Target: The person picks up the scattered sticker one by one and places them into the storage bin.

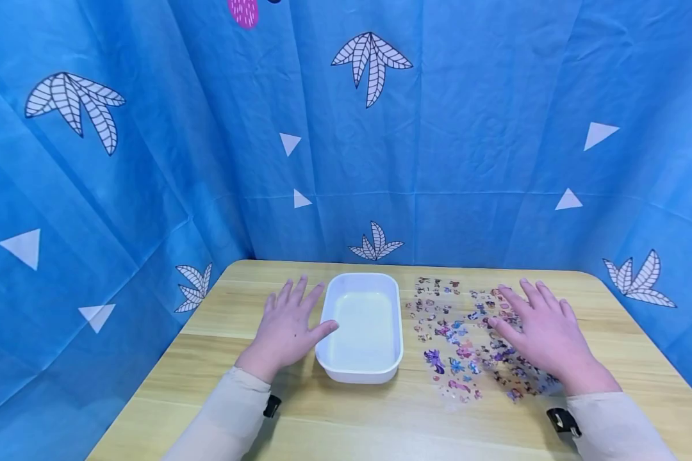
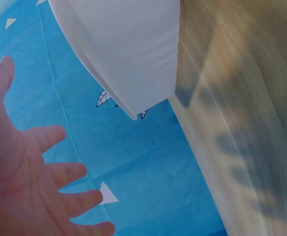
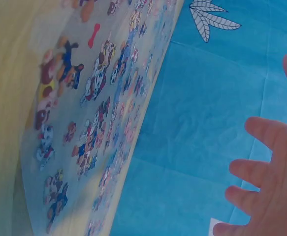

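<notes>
My left hand [image 1: 288,330] is held with fingers spread above the table, just left of a white plastic tub [image 1: 362,374]. In the left wrist view a gap shows between the left hand [image 2: 30,177] and the tub's outer wall [image 2: 133,44]. My right hand [image 1: 548,330], fingers spread too, hovers over the right part of some clear sticker sheets [image 1: 452,342] printed with small colourful cartoon figures. The right wrist view has the right hand [image 3: 266,182] holding nothing, apart from the sticker sheets [image 3: 91,132]. Part of the sheets is hidden beneath the right hand.
The wooden table [image 1: 329,422] carries the tub near its middle and the sheets to its right. Around the back and sides hangs a blue curtain [image 1: 467,128] with white leaves and triangles. Both sleeves have a black strap [image 1: 564,421] near the wrist.
</notes>
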Available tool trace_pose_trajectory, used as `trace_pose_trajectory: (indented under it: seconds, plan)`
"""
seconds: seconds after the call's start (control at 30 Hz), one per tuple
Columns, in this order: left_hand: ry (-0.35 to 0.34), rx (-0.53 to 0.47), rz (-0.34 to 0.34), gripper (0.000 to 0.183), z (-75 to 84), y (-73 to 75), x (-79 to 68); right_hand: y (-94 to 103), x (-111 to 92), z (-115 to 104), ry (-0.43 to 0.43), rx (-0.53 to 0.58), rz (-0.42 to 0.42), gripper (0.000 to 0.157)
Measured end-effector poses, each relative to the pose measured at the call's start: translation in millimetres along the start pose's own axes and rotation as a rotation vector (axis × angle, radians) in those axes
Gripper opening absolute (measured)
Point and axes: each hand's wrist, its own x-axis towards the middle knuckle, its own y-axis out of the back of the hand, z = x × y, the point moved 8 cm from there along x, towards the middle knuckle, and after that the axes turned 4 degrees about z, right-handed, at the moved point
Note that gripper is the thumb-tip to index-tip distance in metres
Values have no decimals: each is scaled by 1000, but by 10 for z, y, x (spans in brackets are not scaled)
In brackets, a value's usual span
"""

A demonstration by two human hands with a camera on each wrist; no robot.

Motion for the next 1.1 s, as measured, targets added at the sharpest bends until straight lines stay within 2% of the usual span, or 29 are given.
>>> trace_pose_trajectory:
  seconds: [0.23, 0.33, 0.47, 0.7, 0.8, 0.93, 1.0, 1.1]
  plan:
    - [0, -90, -38, 97, -10, -47, 6, -19, -3, 30, 0, 7, 10, 79]
    - [7, -157, -64, 96, -2, -56, 2, -37, 1, 48, -2, 10, 16, 79]
    - [49, -278, -92, 91, -5, -65, 1, -46, 12, 60, 0, 21, 22, 79]
    - [170, -536, -106, 89, -131, -161, 45, 1, 17, 96, -1, 51, 36, 78]
    - [228, -705, -128, 84, -206, -259, 73, 30, 12, 133, -11, 80, 45, 76]
    - [340, -910, -181, 83, -309, -413, 81, 65, 4, 177, -8, 108, 61, 74]
    - [388, -973, -198, 83, -350, -477, 76, 77, -2, 195, 4, 115, 68, 73]
    - [402, -1032, -215, 75, -372, -553, 84, 91, -8, 227, 23, 120, 82, 73]
